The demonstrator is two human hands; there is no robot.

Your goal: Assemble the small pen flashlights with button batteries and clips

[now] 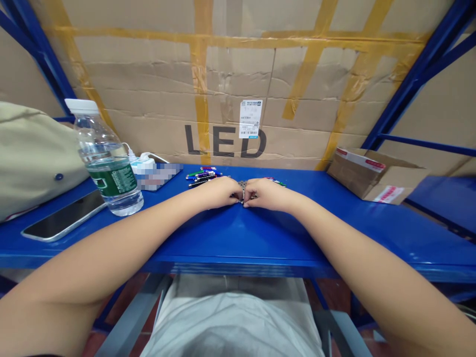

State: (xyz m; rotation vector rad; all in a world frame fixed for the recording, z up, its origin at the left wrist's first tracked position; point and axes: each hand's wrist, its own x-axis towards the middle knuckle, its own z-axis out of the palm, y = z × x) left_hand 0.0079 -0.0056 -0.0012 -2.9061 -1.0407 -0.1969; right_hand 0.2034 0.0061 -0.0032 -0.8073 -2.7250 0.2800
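Note:
My left hand (pixel 222 192) and my right hand (pixel 262 193) meet above the blue table, fingertips almost touching. Both are closed in a pinch around something small with a shiny, metallic glint; the fingers cover most of it, and its kind cannot be made out. Between the hands, just behind the fingers, shows a greyish patterned item (pixel 243 184), mostly hidden. A loose pile of coloured pens (pixel 204 174) lies behind my left hand. More thin pens (pixel 277 182), red and green among them, stick out behind my right hand.
On the left of the blue table (pixel 238 238) stand a water bottle (pixel 113 181) and a dark-screened phone (pixel 67 215), beside a beige bag (pixel 33 153). A white plug adapter (pixel 143 163) sits behind. An opened cardboard box (pixel 368 173) is at right; a large taped carton (pixel 156 109) walls the back.

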